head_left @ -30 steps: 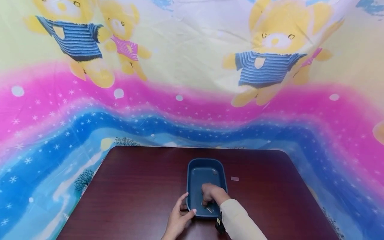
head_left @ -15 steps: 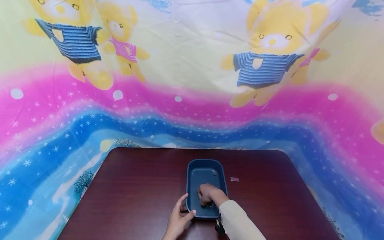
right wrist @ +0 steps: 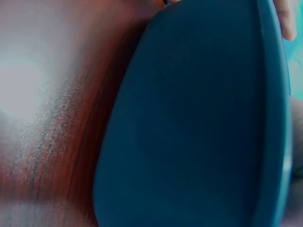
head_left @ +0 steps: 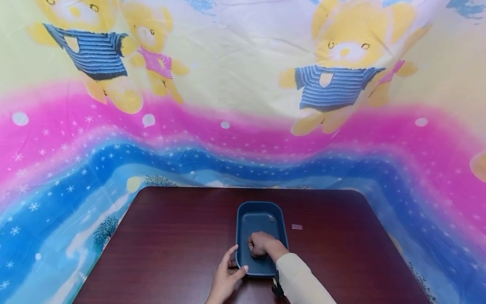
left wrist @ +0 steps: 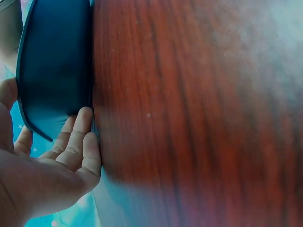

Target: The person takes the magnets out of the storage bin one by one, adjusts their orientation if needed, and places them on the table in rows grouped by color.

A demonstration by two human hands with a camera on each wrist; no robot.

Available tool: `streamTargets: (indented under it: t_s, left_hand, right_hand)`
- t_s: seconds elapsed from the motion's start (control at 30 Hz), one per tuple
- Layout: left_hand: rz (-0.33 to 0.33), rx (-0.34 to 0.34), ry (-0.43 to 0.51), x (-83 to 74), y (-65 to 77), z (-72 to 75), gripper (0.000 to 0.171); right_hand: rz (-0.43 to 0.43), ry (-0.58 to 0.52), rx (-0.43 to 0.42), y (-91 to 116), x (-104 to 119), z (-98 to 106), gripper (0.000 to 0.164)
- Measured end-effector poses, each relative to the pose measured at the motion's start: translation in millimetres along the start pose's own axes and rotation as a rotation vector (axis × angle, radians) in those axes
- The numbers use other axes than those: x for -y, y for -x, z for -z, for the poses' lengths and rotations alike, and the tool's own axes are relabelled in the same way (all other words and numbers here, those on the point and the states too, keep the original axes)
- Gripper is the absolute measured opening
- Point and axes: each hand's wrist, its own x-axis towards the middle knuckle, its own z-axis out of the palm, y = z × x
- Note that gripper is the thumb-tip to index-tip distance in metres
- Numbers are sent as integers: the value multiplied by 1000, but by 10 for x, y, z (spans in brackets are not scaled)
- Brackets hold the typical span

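A blue-grey rectangular tray [head_left: 265,270] with rounded corners and raised walls stands on the table. My left hand [head_left: 225,279] holds its near left corner, thumb at the near rim and fingers along the left side. In the left wrist view the fingertips [left wrist: 85,113] lie against the tray wall [left wrist: 54,56]. Inside the tray, my right hand [head_left: 261,244] is lowered near the floor with its fingers curled. The small clear strip seen at those fingers earlier is hidden now. The right wrist view is filled mostly by the tray's outer wall [right wrist: 189,118].
A small flat clear rectangle [head_left: 297,226] lies on the dark red-brown table [head_left: 171,240], right of the tray. Near the tray's far right corner, inside, sits a small round piece [head_left: 271,219]. A printed bear cloth [head_left: 228,84] hangs behind the table.
My right hand has shifted slightly left and away from me inside the tray. The clear strip, which showed below its fingers, is out of sight. The left hand keeps its place.
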Motion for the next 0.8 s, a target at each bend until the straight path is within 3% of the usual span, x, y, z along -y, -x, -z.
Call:
streamTargets:
  t_s: [0.13,0.53,0.8]
  left_hand:
    - [-2,-2,-1,115,-36,-5,67]
    - [2,-4,-22,139,-54,3,68]
    - [-7,-16,-26,125,-30,9,68]
  right_hand:
    - [7,-12,-21,-15,-4,5,32]
    - [-26,-27,-20,-87,-54,-14,38]
    - [-30,-142,73,-1,-57,86,20]
